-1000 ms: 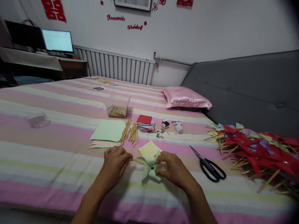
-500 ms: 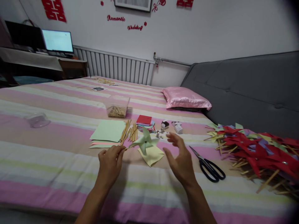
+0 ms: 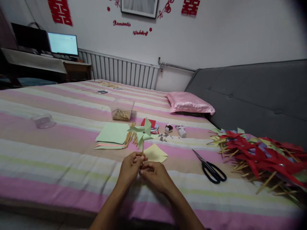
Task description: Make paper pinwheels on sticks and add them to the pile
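A pale green paper pinwheel (image 3: pixel 143 131) stands upright on a thin wooden stick, its blades above my hands. My left hand (image 3: pixel 131 164) pinches that stick below the blades. Close against it, my right hand (image 3: pixel 155 174) has its fingers closed at the stick's lower end, which they partly hide. Just behind my hands lies a yellow paper piece (image 3: pixel 156 153) with cuts in it. To the left are a stack of light green sheets (image 3: pixel 112 133) and a bunch of wooden sticks (image 3: pixel 130 137). Small metal fasteners (image 3: pixel 163 137) are scattered behind.
Black-handled scissors (image 3: pixel 211 167) lie to the right. A heap of finished pinwheels (image 3: pixel 261 153) covers the bed's right side. Farther back are a clear box of sticks (image 3: pixel 122 111), small open boxes (image 3: pixel 181 131), coloured squares (image 3: pixel 152 124) and a pink pillow (image 3: pixel 190 103).
The pinwheel has turned from lying sideways to upright. My right hand, open and apart before, has come left and down to the stick beside my left hand.
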Tool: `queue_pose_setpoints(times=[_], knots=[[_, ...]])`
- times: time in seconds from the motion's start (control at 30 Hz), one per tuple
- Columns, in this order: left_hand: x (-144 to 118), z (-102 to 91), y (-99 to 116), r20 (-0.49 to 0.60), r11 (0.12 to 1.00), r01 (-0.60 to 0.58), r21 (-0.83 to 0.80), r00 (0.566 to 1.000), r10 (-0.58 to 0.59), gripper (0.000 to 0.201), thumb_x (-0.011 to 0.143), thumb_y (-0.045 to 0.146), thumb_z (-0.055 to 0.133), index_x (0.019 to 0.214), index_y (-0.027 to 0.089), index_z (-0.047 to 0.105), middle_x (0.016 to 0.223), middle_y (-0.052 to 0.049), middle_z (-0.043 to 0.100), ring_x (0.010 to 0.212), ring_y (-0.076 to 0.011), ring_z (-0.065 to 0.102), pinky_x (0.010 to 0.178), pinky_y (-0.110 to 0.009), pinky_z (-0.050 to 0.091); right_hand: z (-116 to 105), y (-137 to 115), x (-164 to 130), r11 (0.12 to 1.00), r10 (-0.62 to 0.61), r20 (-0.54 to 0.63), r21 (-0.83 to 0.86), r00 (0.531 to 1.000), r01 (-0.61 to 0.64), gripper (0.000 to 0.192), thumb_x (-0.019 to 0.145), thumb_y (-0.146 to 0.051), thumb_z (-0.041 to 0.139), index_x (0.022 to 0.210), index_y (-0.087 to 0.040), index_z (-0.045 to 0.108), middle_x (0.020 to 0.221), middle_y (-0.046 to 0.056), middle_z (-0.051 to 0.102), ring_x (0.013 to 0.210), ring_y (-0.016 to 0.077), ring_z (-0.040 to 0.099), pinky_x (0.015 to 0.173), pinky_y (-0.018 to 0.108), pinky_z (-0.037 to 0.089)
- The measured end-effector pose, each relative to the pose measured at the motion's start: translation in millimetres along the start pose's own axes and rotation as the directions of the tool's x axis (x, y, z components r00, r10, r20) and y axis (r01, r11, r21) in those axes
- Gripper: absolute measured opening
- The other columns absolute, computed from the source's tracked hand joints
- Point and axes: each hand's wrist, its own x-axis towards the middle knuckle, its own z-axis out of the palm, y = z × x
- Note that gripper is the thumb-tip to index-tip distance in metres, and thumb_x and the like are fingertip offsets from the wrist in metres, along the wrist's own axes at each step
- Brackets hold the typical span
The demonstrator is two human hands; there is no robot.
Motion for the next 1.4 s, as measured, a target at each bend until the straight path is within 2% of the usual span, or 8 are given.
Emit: queue_pose_setpoints(times=[0.1, 0.23, 0.3, 0.47, 0.6, 0.73, 0.87, 1.4], knots=[[-2, 3.4, 1, 0.031, 1.000, 0.006, -0.010, 1.000, -0.005, 0.033, 0.064, 0.042, 0.062, 0.081, 0.014, 0.061, 0.078, -0.011, 0.073, 0.061, -0.0213, 0.067, 0.052, -0.030, 0.050, 8, 1, -2, 0.994, 0.012, -0.047, 0.106, 0.999, -0.007, 0.013, 0.071, -0.023, 0.059, 0.065, -0.013, 0.065, 0.061, 0.001, 0.065, 0.051, 0.0122, 0.061, 0.052, 0.022, 0.046], [1, -1.0, 3, 0.089, 0.999, -0.041, 0.030, 0.995, 0.038, 0.037, 0.063, 0.045, 0.064, 0.083, 0.014, 0.062, 0.085, -0.011, 0.073, 0.079, -0.0245, 0.067, 0.070, -0.034, 0.051, 6, 3, -4, 0.988, 0.021, -0.143, 0.154, 0.989, 0.001, 0.021, 0.070, -0.033, 0.062, 0.064, -0.013, 0.066, 0.055, 0.000, 0.064, 0.049, 0.0111, 0.060, 0.051, 0.021, 0.047], [5, -6.8, 0, 0.089, 0.957, -0.161, 0.243, 0.986, 0.143, 0.040, 0.069, 0.050, 0.057, 0.086, 0.015, 0.064, 0.091, -0.011, 0.072, 0.091, -0.0263, 0.065, 0.081, -0.036, 0.049, -2, 8, -6, 0.984, 0.036, -0.234, 0.179, 0.972, 0.006, 0.027, 0.067, -0.039, 0.065, 0.067, -0.013, 0.067, 0.059, 0.002, 0.066, 0.051, 0.0130, 0.063, 0.049, 0.021, 0.048], [13, -15.3, -24, 0.138, 0.600, -0.247, 0.761, 0.965, 0.222, 0.051, 0.079, 0.052, 0.039, 0.105, 0.014, 0.062, 0.105, -0.015, 0.068, 0.098, -0.0319, 0.062, 0.085, -0.043, 0.046, -50, 29, -31, 0.984, 0.048, -0.595, 0.164, 0.802, 0.063, 0.033, 0.069, -0.044, 0.064, 0.075, -0.012, 0.067, 0.069, 0.005, 0.068, 0.055, 0.0121, 0.063, 0.052, 0.021, 0.050], [2, -10.2, -49, 0.277, 0.252, -0.414, 0.874, 0.853, 0.443, 0.058, 0.083, 0.044, 0.028, 0.106, 0.002, 0.062, 0.115, -0.023, 0.061, 0.116, -0.0336, 0.050, 0.102, -0.044, 0.033, -102, 45, -62, 0.989, 0.074, -0.748, 0.141, 0.659, 0.049, 0.030, 0.072, -0.041, 0.065, 0.079, -0.012, 0.066, 0.069, 0.004, 0.068, 0.056, 0.0132, 0.064, 0.048, 0.021, 0.049], [-7, -9.0, -64, 0.389, 0.069, -0.483, 0.873, 0.773, 0.501, 0.063, 0.086, 0.039, 0.021, 0.117, -0.004, 0.055, 0.120, -0.023, 0.059, 0.121, -0.0311, 0.045, 0.109, -0.040, 0.023, -146, 60, -89, 0.990, 0.130, -0.820, 0.143, 0.558, -0.020, 0.021, 0.084, -0.032, 0.059, 0.087, -0.011, 0.062, 0.077, 0.002, 0.065, 0.063, 0.0111, 0.062, 0.059, 0.025, 0.052], [-12, -13.2, -69, 0.414, 0.025, -0.479, 0.877, 0.782, 0.466, 0.066, 0.084, 0.040, 0.019, 0.123, -0.004, 0.051, 0.126, -0.021, 0.055, 0.125, -0.0302, 0.040, 0.110, -0.039, 0.020, -165, 77, -110, 0.981, 0.191, -0.825, 0.185, 0.533, -0.065, 0.022, 0.089, -0.031, 0.053, 0.101, -0.013, 0.059, 0.095, 0.004, 0.063, 0.078, 0.0141, 0.062, 0.068, 0.031, 0.053], [-36, -15.8, -72, 0.311, 0.118, -0.347, 0.930, 0.917, 0.248, 0.066, 0.082, 0.042, 0.024, 0.136, 0.007, 0.037, 0.146, -0.020, 0.031, 0.137, -0.0343, 0.018, 0.107, -0.050, 0.014, -171, 93, -118, 0.958, 0.215, -0.761, 0.286, 0.612, 0.020, 0.029, 0.089, -0.032, 0.053, 0.112, -0.015, 0.055, 0.110, 0.007, 0.059, 0.092, 0.0188, 0.060, 0.078, 0.039, 0.051]])
